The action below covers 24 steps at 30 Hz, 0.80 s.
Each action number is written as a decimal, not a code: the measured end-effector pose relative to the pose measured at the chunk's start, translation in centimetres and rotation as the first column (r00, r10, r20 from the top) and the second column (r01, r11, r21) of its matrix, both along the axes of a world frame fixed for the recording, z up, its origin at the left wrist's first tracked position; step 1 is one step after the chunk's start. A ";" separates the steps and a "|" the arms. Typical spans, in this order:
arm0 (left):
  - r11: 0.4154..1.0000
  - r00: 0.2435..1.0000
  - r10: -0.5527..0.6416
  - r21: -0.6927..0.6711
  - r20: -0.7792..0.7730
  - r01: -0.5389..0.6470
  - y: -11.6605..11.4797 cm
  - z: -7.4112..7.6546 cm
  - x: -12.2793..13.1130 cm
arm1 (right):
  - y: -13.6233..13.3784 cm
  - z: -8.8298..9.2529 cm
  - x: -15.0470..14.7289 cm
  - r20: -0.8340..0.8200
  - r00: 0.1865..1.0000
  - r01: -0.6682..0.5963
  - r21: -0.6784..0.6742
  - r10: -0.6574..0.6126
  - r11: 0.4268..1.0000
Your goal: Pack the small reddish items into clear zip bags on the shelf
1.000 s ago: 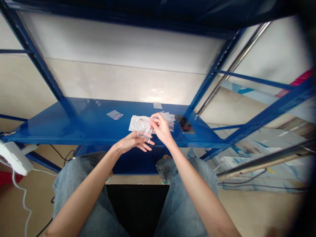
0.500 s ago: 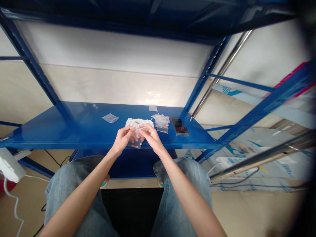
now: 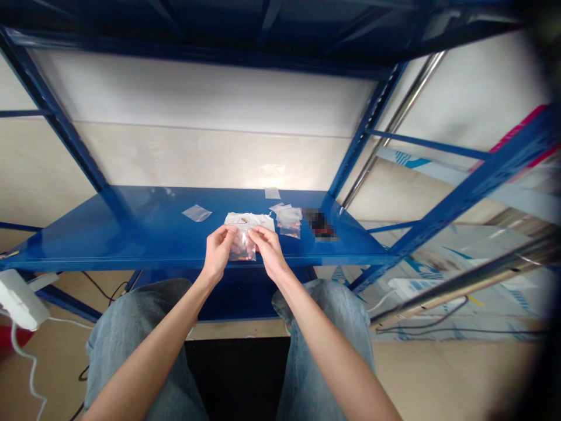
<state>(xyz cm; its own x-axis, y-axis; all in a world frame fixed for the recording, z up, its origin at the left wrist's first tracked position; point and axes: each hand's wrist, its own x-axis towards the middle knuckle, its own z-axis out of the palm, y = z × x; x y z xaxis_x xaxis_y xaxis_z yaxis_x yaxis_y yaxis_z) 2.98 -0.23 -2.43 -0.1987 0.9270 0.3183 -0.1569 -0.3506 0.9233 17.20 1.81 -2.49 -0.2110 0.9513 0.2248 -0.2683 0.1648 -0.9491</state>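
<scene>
Two bare hands on one clear poly bag (image 3: 242,248): your L hand (image 3: 217,252) & R hand (image 3: 268,251) each pinch near its top edge, thumb & fingers close together. That's a narrow grip, holding the bag, though finger contact is partly hidden & you can't tell if the mouth is open. Bag is over the front part of the blue steel shelf (image 3: 131,237), overlapping a white paper sheet (image 3: 248,220).

Rel. to the bag: stack of small clear bags (image 3: 288,221) just right, w/ reddish bits inside; blurred dark object (image 3: 321,225) further right; flat clear bag (image 3: 197,213) well left; small flat packet (image 3: 272,193) behind. Your denim knees (image 3: 135,316) sit below it, white power strip (image 3: 17,301) far left & lower.

Risks: thin plastic is slick, so if a pinch slips, the bag could drop past the shelf's front edge into your lap or onto the floor. If the mouth is open, tilting could spill anything inside. Light bags shift easily: a careless wrist could push the stack out of place.
</scene>
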 end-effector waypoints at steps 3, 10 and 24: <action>1.000 0.999 0.008 0.014 0.034 -0.008 0.0 0.1 0.0 | -0.1 0.0 0.0 -0.048 0.999 0.018 -0.007 -0.018 1.000; 1.000 1.000 -0.022 0.003 0.008 0.022 -0.3 0.4 -0.1 | 0.0 0.2 -0.5 -0.034 0.999 0.035 0.009 -0.034 0.999; 0.998 0.994 -0.046 0.048 0.104 0.041 -1.0 0.5 0.6 | -1.4 0.7 -1.0 -0.043 0.992 0.120 0.107 -0.116 0.987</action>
<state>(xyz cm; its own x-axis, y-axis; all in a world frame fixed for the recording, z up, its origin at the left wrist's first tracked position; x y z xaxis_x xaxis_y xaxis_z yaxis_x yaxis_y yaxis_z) 3.57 -1.23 -1.93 -0.1930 0.9203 0.3403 -0.2679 -0.3831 0.8840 16.24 0.44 -1.75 -0.0881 0.9385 0.3339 -0.2746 0.2993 -0.9138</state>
